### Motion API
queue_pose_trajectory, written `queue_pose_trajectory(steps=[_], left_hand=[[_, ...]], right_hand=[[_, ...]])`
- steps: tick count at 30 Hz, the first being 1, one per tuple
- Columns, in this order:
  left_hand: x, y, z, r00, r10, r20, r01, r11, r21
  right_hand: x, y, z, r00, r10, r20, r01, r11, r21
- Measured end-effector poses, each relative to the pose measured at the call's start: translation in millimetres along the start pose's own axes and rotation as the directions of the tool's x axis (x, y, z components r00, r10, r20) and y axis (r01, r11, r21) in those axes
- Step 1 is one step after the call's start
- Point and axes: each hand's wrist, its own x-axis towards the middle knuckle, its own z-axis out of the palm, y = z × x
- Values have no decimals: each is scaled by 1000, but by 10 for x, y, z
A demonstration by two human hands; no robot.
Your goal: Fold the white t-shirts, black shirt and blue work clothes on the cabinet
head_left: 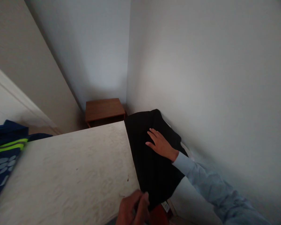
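Observation:
A black cloth (142,150), possibly a garment, lies along the right edge of a pale stained tabletop (84,168), beside the wall. My right hand (162,145) rests on it palm down, fingers stretched out and slightly spread. At the bottom of the view, my left hand (133,207) is closed, thumb against the curled fingers, over the near edge of the cloth. Whatever may be between those fingers is hidden. A light blue sleeve (208,181) covers my right forearm.
Dark blue fabric with a bright yellow-green stripe (8,147) lies at the left. A brown wooden table (104,109) stands in the far corner. The wall (213,93) rises close on the right. Below the cloth, a red item (159,215) shows partly.

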Motion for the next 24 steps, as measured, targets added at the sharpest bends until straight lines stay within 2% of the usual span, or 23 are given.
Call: queue_pose_trajectory(steps=[1,2,3,4,5,6,7,8,10,13,16,18,22,24], left_hand=[[105,104,63,995,103,-8,-102,991,82],[228,212,143,929,370,-5,-346,872,345],[363,317,231,811,581,70,-512,647,565],[503,412,322,694,695,188,-595,407,693],[643,493,406,605,731,315,-631,201,749],[778,557,479,548,723,421,-640,38,767],[902,603,534,518,701,490,-625,-81,777],[1015,632,571,512,675,531,-598,-164,784],[1198,649,594,540,634,554,-532,-253,808],[1369,615,552,598,606,524,-449,-288,846],[1435,570,500,605,606,516,-426,-301,853],[1445,553,480,593,612,523,-437,-302,848],[1444,556,459,572,622,536,-467,-290,835],[1441,568,449,565,627,536,-480,-279,832]], right_hand=[[-137,1,4,1000,30,0,-30,1000,-7],[-257,28,-4,997,82,-6,-82,996,-20],[-366,78,-23,988,155,-20,-156,987,-35],[-468,145,-50,970,242,-39,-243,969,-46],[-568,222,-82,943,328,-61,-331,942,-47],[-670,300,-116,911,405,-81,-409,912,-34],[-774,373,-147,880,465,-97,-468,884,-7],[-882,434,-174,853,510,-113,-510,860,33],[-1099,513,-203,807,571,-151,-558,821,121],[-1395,546,-198,727,654,-211,-625,757,193],[-1600,555,-190,651,719,-245,-698,693,181],[-1666,576,-212,652,718,-246,-704,693,157],[-1635,633,-301,696,673,-252,-658,738,154],[-1578,646,-336,687,670,-281,-650,739,174]])
